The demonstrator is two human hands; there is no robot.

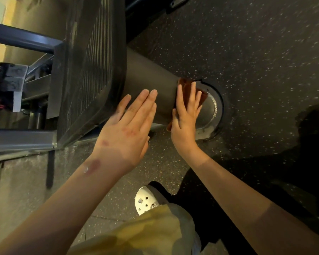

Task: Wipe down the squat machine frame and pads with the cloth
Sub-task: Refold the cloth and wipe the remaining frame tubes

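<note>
A thick grey frame tube [149, 80] of the squat machine runs from under a ribbed black footplate [92, 67] down to a welded base flange [213, 105] on the floor. My right hand [185, 116] presses a brown cloth [186, 85] flat against the tube just above the flange, fingers spread over it. My left hand [131, 124] hovers flat and empty, fingers together, over the tube's near side beside the footplate's corner.
Grey square frame bars [20, 138] and a weight stack [9, 85] stand at the left. Black speckled rubber flooring [256, 61] spreads to the right. My white clog [145, 199] and light trouser leg [155, 232] are below the hands.
</note>
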